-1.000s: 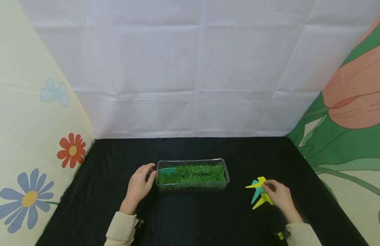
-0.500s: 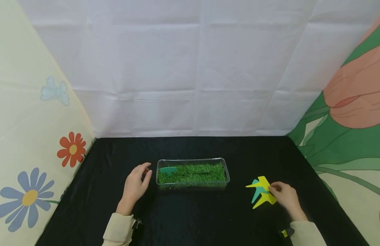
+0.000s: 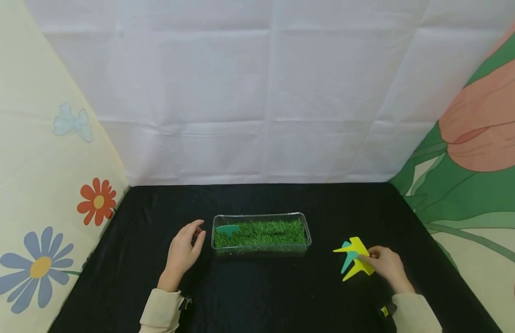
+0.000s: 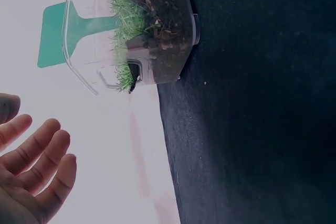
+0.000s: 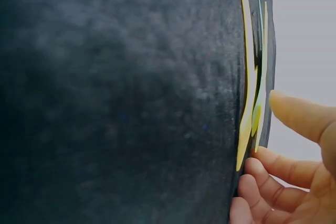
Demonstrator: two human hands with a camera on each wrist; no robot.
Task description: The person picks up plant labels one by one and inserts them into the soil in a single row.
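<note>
A clear plastic tray (image 3: 307,236) of green grass sits mid-table, with a green plant label (image 3: 228,229) stuck upright in its left end. My left hand (image 3: 197,233) hovers just left of the tray, fingers relaxed and holding nothing. The left wrist view shows the tray (image 4: 79,72), the label (image 4: 52,35) and my loose fingers (image 4: 39,153) apart from it. To the right lies a small pile of yellow and teal labels (image 3: 352,259). My right hand (image 3: 367,256) pinches a yellow label at the pile's right edge. In the right wrist view, thumb and fingers (image 5: 262,174) close on the edge-on labels (image 5: 247,93).
The black cloth (image 3: 261,296) covers the table. A white sheet hangs behind, and flowered fabric panels (image 3: 40,194) stand at left and right. The tray holds dark soil (image 4: 163,9) under the grass.
My right hand slid from on top of the label pile to its right edge, nudging the yellow labels slightly. My left hand drew back a little from the tray's end.
</note>
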